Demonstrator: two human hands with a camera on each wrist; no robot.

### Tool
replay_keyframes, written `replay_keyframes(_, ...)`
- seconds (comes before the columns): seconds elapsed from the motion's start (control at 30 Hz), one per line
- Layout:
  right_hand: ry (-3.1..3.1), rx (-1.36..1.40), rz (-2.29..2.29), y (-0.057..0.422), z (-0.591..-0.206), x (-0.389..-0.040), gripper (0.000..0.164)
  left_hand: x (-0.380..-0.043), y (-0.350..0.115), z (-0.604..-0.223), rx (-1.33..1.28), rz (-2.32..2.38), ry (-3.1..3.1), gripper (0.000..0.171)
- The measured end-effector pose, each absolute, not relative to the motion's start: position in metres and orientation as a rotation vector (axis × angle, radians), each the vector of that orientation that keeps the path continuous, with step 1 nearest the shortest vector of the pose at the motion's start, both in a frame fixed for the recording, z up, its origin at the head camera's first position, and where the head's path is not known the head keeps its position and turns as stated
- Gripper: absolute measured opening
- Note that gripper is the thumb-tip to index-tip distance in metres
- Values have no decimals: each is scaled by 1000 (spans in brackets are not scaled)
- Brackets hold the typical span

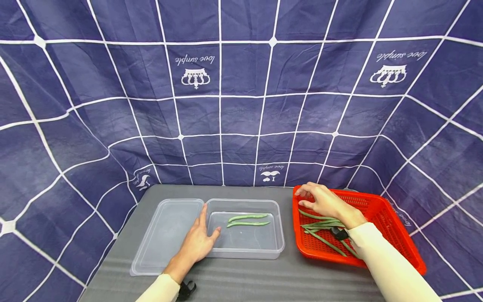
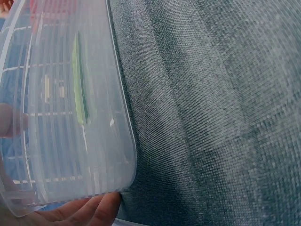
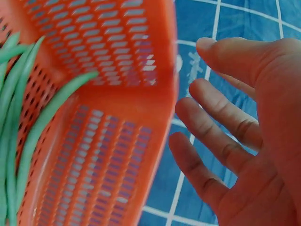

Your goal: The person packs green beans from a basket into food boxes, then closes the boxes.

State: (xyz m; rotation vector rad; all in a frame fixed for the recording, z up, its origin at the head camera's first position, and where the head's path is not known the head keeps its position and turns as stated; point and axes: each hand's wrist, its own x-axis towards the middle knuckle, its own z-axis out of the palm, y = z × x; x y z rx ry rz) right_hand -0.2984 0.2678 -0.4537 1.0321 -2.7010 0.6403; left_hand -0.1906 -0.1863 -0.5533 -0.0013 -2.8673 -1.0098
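My left hand [image 1: 198, 241] lies at the left side of a clear plastic food container [image 1: 250, 254]. Its fairly straight fingers [image 2: 103, 209] touch the outside of the wall, while the thumb reaches over the inside, apart from the wall. Two green beans [image 1: 248, 224] lie side by side on the container's floor. Over the left part of a red plastic basket [image 1: 392, 214] hovers my right hand [image 1: 320, 199], fingers relaxed and spread with nothing between them. Several more green beans [image 3: 44, 113] lie in that basket, below the hand and partly hidden by the wrist.
A translucent flat lid [image 1: 166, 239] lies left of the container on the grey tabletop [image 1: 241, 279]. A strip of tabletop separates container and basket. Blue cloth [image 1: 241, 117] with white lines hangs behind and on both sides. Each wrist wears a black strap.
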Motion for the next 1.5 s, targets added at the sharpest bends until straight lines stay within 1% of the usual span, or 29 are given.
replay_keyframes(0.3,-2781,988,657,303,-473,-300,27,-189,-186,-556,13,-1011,-2878,102)
replay_keyframes(0.47,-2858,985,687,318,-484,-303,27,-189,-186,-554,7,-1022,-2871,102)
replay_keyframes(0.77,-3014,958,758,330,-503,-310,29,-190,-187,-555,17,-1004,-2878,101)
replay_keyframes(1.03,-3079,977,783,334,-511,-314,28,-189,-187,-556,8,-1008,-2873,102)
replay_keyframes(1.13,-3035,1033,833,340,-519,-319,29,-188,-186,-555,4,-1009,-2876,102)
replay_keyframes(1.2,-2955,1127,862,349,-533,-329,29,-188,-186,-555,5,-1006,-2881,103)
replay_keyframes(1.33,-2818,1234,823,362,-561,-345,26,-188,-186,-554,12,-1004,-2884,102)
replay_keyframes(1.37,-2805,1238,808,362,-562,-345,25,-188,-186,-554,14,-1006,-2884,102)
replay_keyframes(1.5,-2870,1146,751,348,-548,-331,18,-189,-185,-554,11,-1005,-2882,102)
